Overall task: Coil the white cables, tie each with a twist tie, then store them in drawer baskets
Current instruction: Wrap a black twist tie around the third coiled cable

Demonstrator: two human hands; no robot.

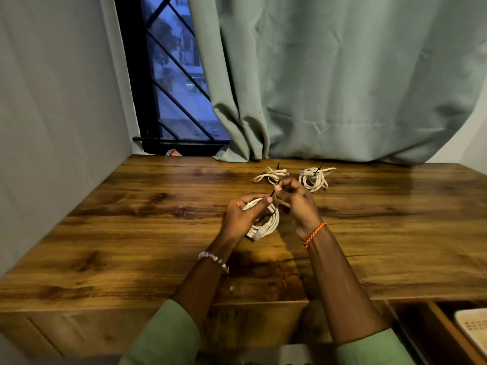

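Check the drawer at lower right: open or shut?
Open. The drawer is pulled out past the desk front, its inside exposed with a pale perforated basket in it.

I note a brown wood-grain bench (131,219), white coiled cables (313,179) with black ties (319,168), and a pale green curtain (342,75). Sleeves (168,335) are light green; one bracelet (315,234) is orange, the other bracelet (214,260) pale beaded.

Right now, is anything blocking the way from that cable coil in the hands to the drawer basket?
Nothing visible does. The coil is held over bare desk; the open drawer's basket sits lower right, past the right forearm.
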